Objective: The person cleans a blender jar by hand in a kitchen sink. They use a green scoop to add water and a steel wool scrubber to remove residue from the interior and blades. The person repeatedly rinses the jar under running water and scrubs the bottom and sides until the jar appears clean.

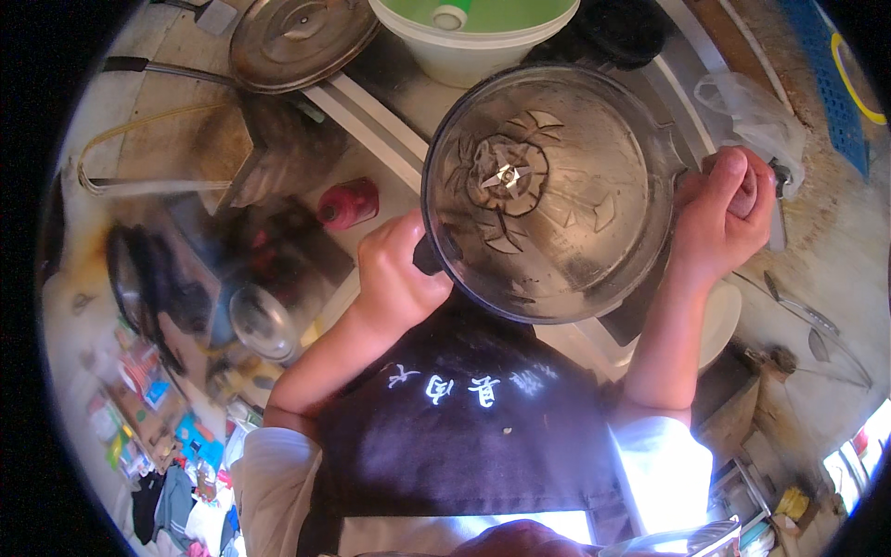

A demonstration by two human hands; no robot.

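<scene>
A clear blender jar (598,237) is held up in front of my chest, its open mouth facing me. Steel blades (510,177) show at its bottom, and the inside looks wet, with no food that I can make out. My right hand (727,216) is wrapped around the handle on the jar's right side. On the other side, my left hand (397,268) grips a dark part (426,256) at the jar's lower left edge; its fingertips are hidden. The dark apron (466,445) with white writing lies below the jar.
Beyond the jar stands a white bucket (452,59) with a green inside. A round metal lid (299,42) lies at upper left. Near my left hand is a red bottle (348,203). A clear plastic bag (752,118) hangs behind my right hand, and ladles (807,310) hang along the right wall.
</scene>
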